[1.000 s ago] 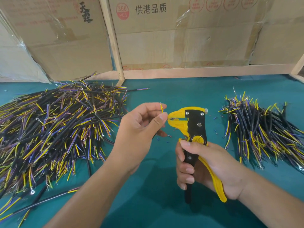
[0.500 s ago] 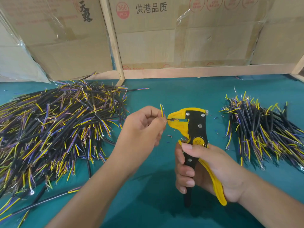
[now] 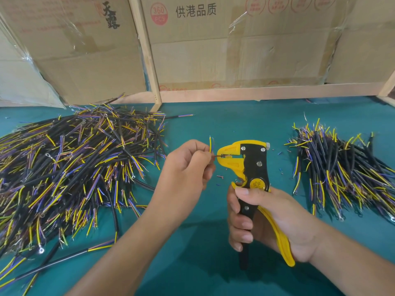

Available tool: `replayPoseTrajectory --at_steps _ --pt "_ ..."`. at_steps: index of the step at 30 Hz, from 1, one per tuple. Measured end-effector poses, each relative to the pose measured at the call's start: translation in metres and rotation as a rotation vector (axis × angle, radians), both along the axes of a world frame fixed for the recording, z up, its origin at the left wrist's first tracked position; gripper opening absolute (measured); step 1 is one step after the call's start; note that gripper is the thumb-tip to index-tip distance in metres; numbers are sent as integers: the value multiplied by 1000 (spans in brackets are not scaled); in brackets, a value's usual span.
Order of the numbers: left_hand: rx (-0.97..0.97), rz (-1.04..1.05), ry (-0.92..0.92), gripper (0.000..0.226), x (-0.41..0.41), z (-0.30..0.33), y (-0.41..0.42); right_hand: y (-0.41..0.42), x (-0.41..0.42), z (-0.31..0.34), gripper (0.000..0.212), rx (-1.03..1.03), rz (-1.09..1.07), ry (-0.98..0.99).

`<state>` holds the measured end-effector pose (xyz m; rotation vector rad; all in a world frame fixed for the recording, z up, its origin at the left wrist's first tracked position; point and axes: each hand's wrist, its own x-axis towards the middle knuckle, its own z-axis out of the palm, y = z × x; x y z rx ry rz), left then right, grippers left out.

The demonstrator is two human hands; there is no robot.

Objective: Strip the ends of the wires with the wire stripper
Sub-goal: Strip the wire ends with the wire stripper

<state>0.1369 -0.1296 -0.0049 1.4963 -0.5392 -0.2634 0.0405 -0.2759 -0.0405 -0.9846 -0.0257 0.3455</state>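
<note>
1. Yellow at the mouth, black in the body: wire stripper [image 3: 254, 165] upright over the bench [image 3: 235, 124], in the right hand [image 3: 267, 218]. Grip wrapped round both handles, thumb across the pivot; handles spread, not squeezed together.
2. Pinches the wire [image 3: 214, 156] in the left hand [image 3: 188, 167], grip closed on it between thumb and forefinger; one yellow core [image 3: 210, 144] sticks up above the fingers.
3. Sits further left of the stripper's mouth than a second ago, when the thumb lay almost against it. Thin core end now shows across the gap, tip at the mouth.
4. Likely means this end is cut and drawing out; cannot tell whether bare copper shows.
5. Leaves, by this reading, the other cores or the next piece from the big pile [image 3: 74, 167] on the left; smaller pile [image 3: 346, 171] on the right probably finished ones.
6. Shows insulation scraps [image 3: 220, 177] under the mouth.
</note>
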Motion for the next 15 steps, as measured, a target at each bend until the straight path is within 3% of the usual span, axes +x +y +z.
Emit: replayPoseTrajectory --at_steps 15 --pt "47 -10 -180 14 4 1 7 -3 0 -3 36 17 43 -55"
